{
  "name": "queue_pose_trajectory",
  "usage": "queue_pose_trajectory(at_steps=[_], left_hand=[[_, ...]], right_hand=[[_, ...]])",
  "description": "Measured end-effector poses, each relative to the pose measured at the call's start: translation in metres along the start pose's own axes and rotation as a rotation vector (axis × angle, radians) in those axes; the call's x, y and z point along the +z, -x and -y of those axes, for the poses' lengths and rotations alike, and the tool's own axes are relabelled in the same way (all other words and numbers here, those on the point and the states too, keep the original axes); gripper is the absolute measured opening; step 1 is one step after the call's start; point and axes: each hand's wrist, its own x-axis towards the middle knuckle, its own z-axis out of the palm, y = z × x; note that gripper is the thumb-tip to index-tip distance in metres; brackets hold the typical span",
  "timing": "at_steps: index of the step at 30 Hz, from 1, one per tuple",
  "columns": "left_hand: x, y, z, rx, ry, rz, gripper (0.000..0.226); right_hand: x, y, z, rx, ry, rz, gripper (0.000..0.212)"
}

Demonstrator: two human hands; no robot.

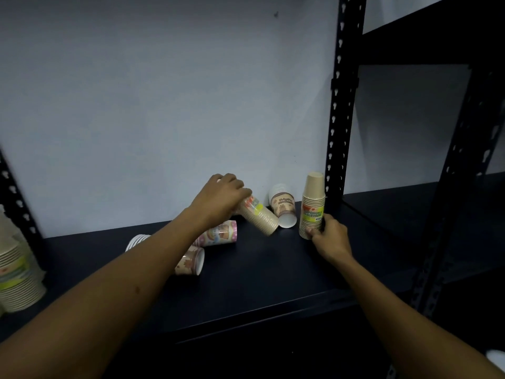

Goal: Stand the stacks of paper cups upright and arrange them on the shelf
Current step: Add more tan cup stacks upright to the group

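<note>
Two bare forearms reach from the near edge over the dark shelf (259, 283). Nearest, at the left margin, a tall cream stack of cups (16, 280) with a green label stands upright, mouths down. Farther in, partly hidden under the left forearm, a printed stack (192, 261) lies on its side with its open mouth facing right, its long axis running left to right; a white stack (136, 240) just behind it shows only its rims. Beyond those, a pink dotted stack (218, 233) also lies on its side, long axis roughly left to right. The right hand (329, 237) has its fingers and thumb curled round the lower part of an upright kraft stack (313, 207) with a yellow label, which stands mouths down on the shelf, long axis vertical, close to the black perforated upright post (340, 105). The left hand (222, 196) grips the upper, closed end of a second kraft stack (259, 216), fingers wrapped over it; this stack is tilted, its long axis slanting down to the right, its wide mouth end at or just above the shelf. Farthest back, against the pale wall (164, 105), a bear-print stack (282, 207) leans with its open mouth facing forward and down.
</note>
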Motion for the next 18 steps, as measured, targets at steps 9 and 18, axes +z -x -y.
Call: queue_pose_trajectory(at_steps=[9,18], left_hand=[[-0.015,0.009,-0.03,0.408,-0.278,-0.252,0.021],[-0.008,0.013,-0.051,0.398,-0.198,-0.323,0.041]], right_hand=[[0.004,0.026,0.011,0.005,-0.033,0.024,0.041],[0.002,0.029,0.011,-0.023,-0.017,0.043,0.042]])
